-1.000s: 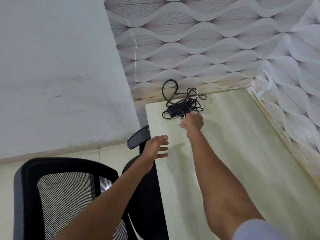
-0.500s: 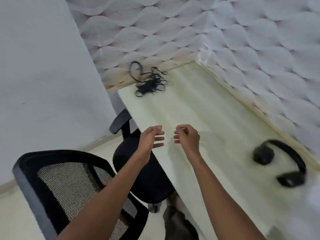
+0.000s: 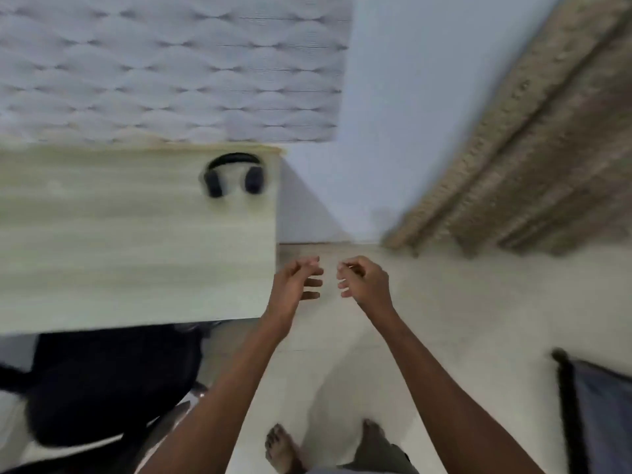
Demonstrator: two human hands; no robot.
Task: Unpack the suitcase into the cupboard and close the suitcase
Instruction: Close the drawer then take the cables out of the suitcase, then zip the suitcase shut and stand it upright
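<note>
Both our hands hang in the air over the pale floor [image 3: 444, 319], and neither one holds anything. The left hand [image 3: 294, 282] has its fingers loose and a little spread. The right hand [image 3: 364, 280] has its fingers softly curled, but nothing is inside them. So each grip is let go and free.

We use the headphones [image 3: 233, 174] as our landmark. They lie on the light wooden surface [image 3: 119, 241], close to its right corner by the wall. Our hands are nearer to us than the headphones and a bit to their right, past the edge of the surface. They are well apart from the headphones. The left hand is the nearer one to them.

We cannot see the suitcase for sure. A dark blue thing with a black edge [image 3: 595, 415] peeks in low and far to the right of the headphones. It may be part of the suitcase, but too little of it shows to tell. If it is, the right hand is the nearer hand, and we would need to turn right and reach down. We cannot see the cupboard either.

A black chair [image 3: 102, 388] sits below the surface, down and to the left of the headphones. A brown ribbed thing [image 3: 533, 159], perhaps a curtain, hangs up and to the right of them. Our bare feet [image 3: 280, 449] stand on the floor, straight below our hands. The whole view is blurry.
</note>
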